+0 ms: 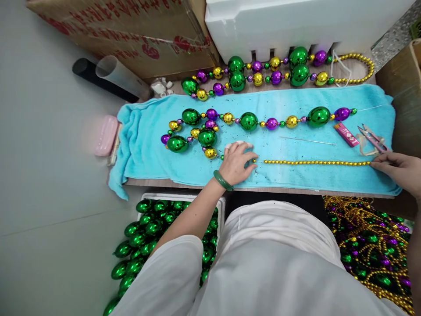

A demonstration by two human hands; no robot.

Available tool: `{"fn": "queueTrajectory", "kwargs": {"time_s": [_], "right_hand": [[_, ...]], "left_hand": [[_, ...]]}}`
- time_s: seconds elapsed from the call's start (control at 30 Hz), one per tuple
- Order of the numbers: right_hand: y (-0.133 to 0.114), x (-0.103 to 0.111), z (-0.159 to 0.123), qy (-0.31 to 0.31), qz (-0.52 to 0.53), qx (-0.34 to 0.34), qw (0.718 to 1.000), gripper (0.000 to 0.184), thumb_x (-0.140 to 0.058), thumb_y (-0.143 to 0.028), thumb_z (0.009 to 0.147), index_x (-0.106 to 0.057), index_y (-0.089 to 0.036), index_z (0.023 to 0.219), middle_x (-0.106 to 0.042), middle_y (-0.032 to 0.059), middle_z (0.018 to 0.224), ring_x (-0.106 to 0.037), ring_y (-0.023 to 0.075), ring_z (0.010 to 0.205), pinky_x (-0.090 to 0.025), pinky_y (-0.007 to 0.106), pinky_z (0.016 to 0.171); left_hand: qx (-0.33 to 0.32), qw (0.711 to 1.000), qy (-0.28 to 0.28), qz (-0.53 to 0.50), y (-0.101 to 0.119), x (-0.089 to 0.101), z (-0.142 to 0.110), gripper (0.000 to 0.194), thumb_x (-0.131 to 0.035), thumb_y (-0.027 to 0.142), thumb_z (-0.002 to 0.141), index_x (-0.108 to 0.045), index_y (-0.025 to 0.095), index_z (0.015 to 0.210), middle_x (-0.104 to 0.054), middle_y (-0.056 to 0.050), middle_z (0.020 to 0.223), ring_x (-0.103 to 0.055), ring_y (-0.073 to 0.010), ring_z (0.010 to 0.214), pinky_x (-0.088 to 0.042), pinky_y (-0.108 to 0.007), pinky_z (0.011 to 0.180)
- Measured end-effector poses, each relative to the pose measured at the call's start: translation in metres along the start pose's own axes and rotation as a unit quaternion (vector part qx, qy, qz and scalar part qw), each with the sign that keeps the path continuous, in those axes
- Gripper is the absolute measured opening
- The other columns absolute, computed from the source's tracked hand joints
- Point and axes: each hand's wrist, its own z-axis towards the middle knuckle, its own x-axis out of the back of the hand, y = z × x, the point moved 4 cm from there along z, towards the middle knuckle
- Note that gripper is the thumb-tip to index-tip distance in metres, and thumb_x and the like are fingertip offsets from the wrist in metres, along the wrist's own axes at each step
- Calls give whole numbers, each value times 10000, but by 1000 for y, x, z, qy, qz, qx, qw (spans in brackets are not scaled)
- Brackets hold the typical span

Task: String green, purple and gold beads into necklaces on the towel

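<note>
My left hand [236, 164], with a green bangle [223, 180] on its wrist, lies palm down on the blue towel [154, 169]. Its fingers are apart, and the string of the large bead strand passes beneath it. That strand of green, purple and gold balls [249, 121] curls on the towel, its thread end trailing right. Toward the right edge, my right hand [399, 169] pinches the end of a straight gold bead string [315, 163]. Pink-handled thread snips [373, 138] and a small red box [346, 134] lie just above that hand. A long needle [307, 140] rests between the strands.
Behind the towel lies another bead necklace [258, 79], against a white foam box [289, 26] and a cardboard carton [125, 35]. Green balls [153, 227] fill a container below left; bead necklaces [371, 250] are heaped below right. A pink case [107, 135] stands left.
</note>
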Motion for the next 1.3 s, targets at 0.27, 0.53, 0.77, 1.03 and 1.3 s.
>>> {"fn": "queueTrajectory", "kwargs": {"time_s": [0.27, 0.53, 0.77, 1.03, 1.3], "right_hand": [[8, -2, 9, 10, -8, 11, 1000, 457, -580, -605, 504, -669, -242, 766, -657, 18, 802, -565, 235, 716, -402, 338, 613], [6, 0, 7, 8, -16, -17, 1000, 451, -573, -593, 473, -659, -253, 755, -642, 3, 800, -561, 229, 724, -403, 350, 626], [18, -4, 16, 5, -4, 8, 1000, 462, -591, -617, 492, -658, -250, 763, -636, 0, 768, -552, 219, 693, -405, 344, 618], [14, -4, 14, 4, -10, 8, 1000, 453, -585, -615, 500, -662, -256, 766, -651, 6, 825, -563, 233, 726, -407, 351, 631], [9, -1, 10, 2, -16, 4, 1000, 463, -581, -603, 497, -667, -248, 782, -662, 12, 846, -573, 239, 740, -412, 345, 619]], "left_hand": [[58, 997, 40, 4, -38, 39, -22, 340, -532, 177, 729, -652, 255, 1038, -544, -46, 1275, -389, -286, 1263, -274, -488, 1064], [60, 997, 31, 48, -36, 26, -31, 267, -531, 217, 764, -662, 247, 995, -527, -59, 1306, -354, -309, 1294, -251, -528, 1071], [55, 997, 29, 37, -32, 21, -29, 235, -535, 238, 782, -666, 233, 977, -543, -74, 1286, -414, -303, 1232, -314, -507, 1022], [60, 996, 25, 54, -32, 18, -29, 221, -538, 232, 786, -669, 238, 964, -551, -78, 1286, -417, -315, 1223, -319, -529, 992], [65, 996, 19, 52, -31, 18, -28, 211, -536, 233, 789, -673, 235, 949, -553, -80, 1290, -416, -317, 1227, -307, -539, 998]]}}
